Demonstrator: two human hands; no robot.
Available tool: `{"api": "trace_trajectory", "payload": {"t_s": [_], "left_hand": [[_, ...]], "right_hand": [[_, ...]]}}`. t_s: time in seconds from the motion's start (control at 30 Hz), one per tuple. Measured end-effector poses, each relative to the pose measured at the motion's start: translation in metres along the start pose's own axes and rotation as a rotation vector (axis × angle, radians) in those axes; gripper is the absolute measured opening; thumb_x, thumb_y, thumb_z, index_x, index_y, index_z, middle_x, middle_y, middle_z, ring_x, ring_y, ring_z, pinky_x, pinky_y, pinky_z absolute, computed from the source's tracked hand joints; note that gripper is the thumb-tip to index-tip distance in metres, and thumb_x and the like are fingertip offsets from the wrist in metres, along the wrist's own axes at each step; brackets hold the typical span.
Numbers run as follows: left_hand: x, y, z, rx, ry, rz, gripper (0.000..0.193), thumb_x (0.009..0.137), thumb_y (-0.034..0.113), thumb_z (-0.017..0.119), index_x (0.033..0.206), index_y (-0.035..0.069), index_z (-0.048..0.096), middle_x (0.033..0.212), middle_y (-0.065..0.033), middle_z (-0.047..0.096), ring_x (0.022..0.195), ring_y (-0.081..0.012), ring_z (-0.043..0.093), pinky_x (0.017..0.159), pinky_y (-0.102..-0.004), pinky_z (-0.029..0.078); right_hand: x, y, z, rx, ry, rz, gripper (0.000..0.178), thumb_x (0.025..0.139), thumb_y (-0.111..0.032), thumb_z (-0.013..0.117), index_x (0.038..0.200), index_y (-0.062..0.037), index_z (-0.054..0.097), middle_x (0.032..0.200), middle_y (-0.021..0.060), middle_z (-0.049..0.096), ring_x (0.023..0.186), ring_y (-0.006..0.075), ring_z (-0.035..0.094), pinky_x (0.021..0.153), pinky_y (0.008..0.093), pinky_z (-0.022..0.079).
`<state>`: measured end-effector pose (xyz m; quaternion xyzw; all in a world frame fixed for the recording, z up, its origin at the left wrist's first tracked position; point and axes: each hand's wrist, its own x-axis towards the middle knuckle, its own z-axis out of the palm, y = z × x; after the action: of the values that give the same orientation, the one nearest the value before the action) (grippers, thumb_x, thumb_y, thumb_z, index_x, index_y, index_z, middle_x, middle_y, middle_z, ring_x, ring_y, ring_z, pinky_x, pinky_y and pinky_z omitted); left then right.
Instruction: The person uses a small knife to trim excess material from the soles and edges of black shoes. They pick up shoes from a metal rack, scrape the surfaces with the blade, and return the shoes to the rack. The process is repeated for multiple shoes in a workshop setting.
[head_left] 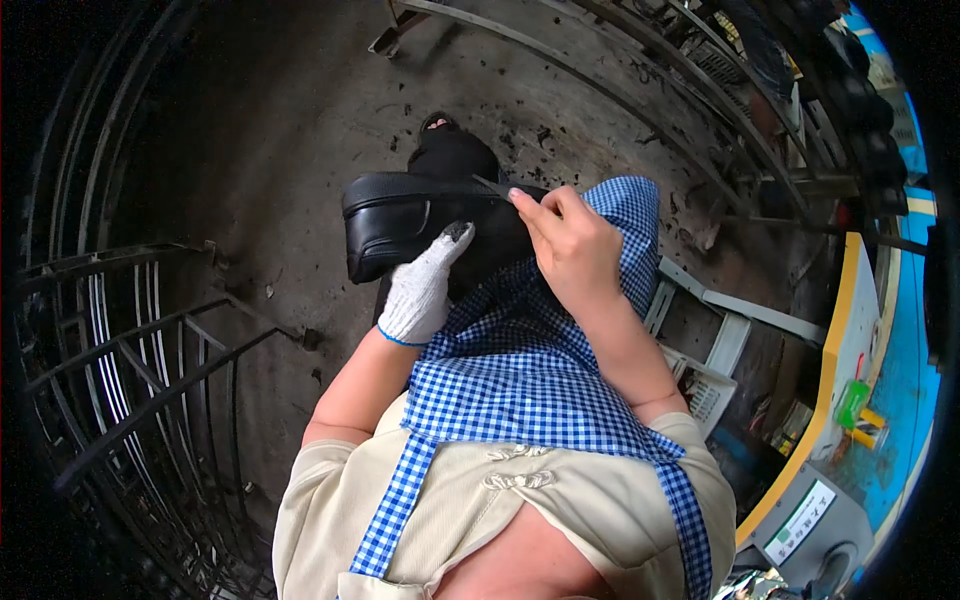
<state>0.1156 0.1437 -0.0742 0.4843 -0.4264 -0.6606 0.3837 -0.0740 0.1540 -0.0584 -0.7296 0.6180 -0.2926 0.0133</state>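
A black shoe (385, 228) with a thick sole lies sideways in front of my lap, its sole edge turned away from me. My left hand (422, 285), in a white knitted glove with a blue cuff, grips the shoe from the near side. The glove's thumb is blackened and rests against the upper. My bare right hand (572, 245) pinches a thin, dark, pointed strip (490, 186) between thumb and forefinger. Its tip lies along the sole edge; whether it is a blade or a trimming, I cannot tell. The shoe's right end is hidden against dark clothing and my hand.
Black metal racks (150, 370) stand on the left, with more rails (640, 90) at the upper right. A yellow-edged bench (850, 300) with a blue top bears a green container (852, 404). Below it is a white crate (700, 390). Dark scraps litter the floor (300, 130).
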Motion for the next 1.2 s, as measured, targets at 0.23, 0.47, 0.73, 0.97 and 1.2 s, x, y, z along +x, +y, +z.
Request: {"api": "trace_trajectory", "payload": {"t_s": [0.23, 0.47, 0.73, 0.97, 1.2], "left_hand": [[0.008, 0.002, 0.002, -0.539, 0.063, -0.373, 0.035, 0.086, 0.009, 0.066, 0.120, 0.001, 0.062, 0.114, -0.0151, 0.067, 0.103, -0.0257, 0.066, 0.088, -0.0334, 0.055], [0.003, -0.030, -0.015, 0.206, -0.090, 0.157, 0.062, 0.067, -0.010, 0.071, 0.126, 0.005, 0.060, 0.124, -0.0183, 0.063, 0.116, -0.0307, 0.061, 0.096, -0.0346, 0.050], [0.006, -0.026, -0.012, 0.152, -0.127, 0.128, 0.060, 0.069, -0.010, 0.070, 0.126, 0.005, 0.059, 0.127, -0.0184, 0.061, 0.117, -0.0317, 0.060, 0.097, -0.0357, 0.050], [-0.002, 0.002, -0.006, -0.035, -0.137, -0.020, 0.046, 0.082, 0.000, 0.066, 0.126, 0.003, 0.058, 0.126, -0.0163, 0.061, 0.116, -0.0288, 0.061, 0.098, -0.0369, 0.050], [0.000, 0.036, 0.013, -0.683, -0.037, -0.389, 0.036, 0.090, 0.016, 0.063, 0.120, -0.003, 0.057, 0.117, -0.0174, 0.064, 0.103, -0.0293, 0.065, 0.089, -0.0388, 0.055]], "right_hand": [[0.007, 0.000, 0.002, 0.235, -0.031, 0.015, 0.024, 0.075, -0.005, 0.074, 0.098, -0.0087, 0.073, 0.079, 0.0029, 0.062, 0.061, 0.0170, 0.063, 0.053, 0.0277, 0.049], [0.015, 0.001, 0.019, 0.107, 0.016, -0.179, 0.017, 0.077, -0.006, 0.070, 0.093, -0.0060, 0.070, 0.081, 0.0035, 0.059, 0.070, 0.0189, 0.065, 0.055, 0.0298, 0.053], [0.026, 0.011, 0.026, 0.010, -0.067, -0.245, 0.013, 0.080, -0.007, 0.067, 0.090, -0.0064, 0.058, 0.086, 0.0068, 0.055, 0.073, 0.0221, 0.062, 0.058, 0.0321, 0.053], [0.015, 0.064, 0.029, 0.627, 0.180, 0.328, 0.008, 0.093, -0.009, 0.059, 0.095, -0.0012, 0.058, 0.088, 0.0075, 0.057, 0.074, 0.0177, 0.058, 0.064, 0.0316, 0.047], [-0.047, 0.099, -0.012, 0.971, 0.105, 0.424, 0.046, 0.094, -0.035, 0.062, 0.126, -0.0019, 0.058, 0.111, 0.0081, 0.064, 0.102, 0.0180, 0.061, 0.087, 0.0329, 0.048]]}}
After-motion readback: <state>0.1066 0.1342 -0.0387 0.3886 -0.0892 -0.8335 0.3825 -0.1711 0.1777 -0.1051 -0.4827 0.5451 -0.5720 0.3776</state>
